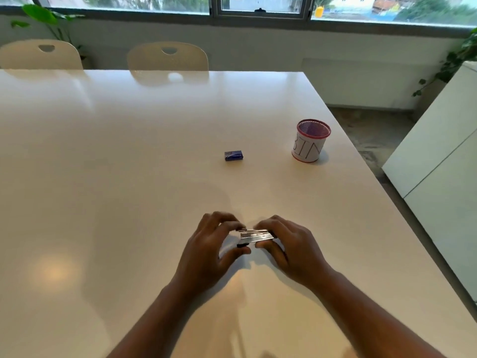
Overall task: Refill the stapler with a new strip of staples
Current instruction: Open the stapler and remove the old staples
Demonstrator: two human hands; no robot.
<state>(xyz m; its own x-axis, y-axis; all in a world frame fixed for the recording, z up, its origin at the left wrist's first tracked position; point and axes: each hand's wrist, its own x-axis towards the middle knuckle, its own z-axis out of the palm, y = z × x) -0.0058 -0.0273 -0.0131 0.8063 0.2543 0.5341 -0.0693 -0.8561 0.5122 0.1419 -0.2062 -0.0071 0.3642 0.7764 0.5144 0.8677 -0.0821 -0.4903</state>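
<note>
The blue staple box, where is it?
In the head view, the blue staple box lies mid-table, beyond both hands, left of the mesh bin cup.

Daylight's pouring in from the windows [129, 3] along the far wall, so the whole room is bright and a bit washed out. The glossy white worktop [103, 151] picks up a lot of sheen, with the chair backs [167, 56] mirrored in its far edge and a warm round glare spot at lower left. My arms throw soft, faint shadows toward me. My fingers [227, 223] are smeared with motion blur, especially on my left hand [206, 254]. The wide lens bends the window frame and worktop edges toward the corners.
</note>
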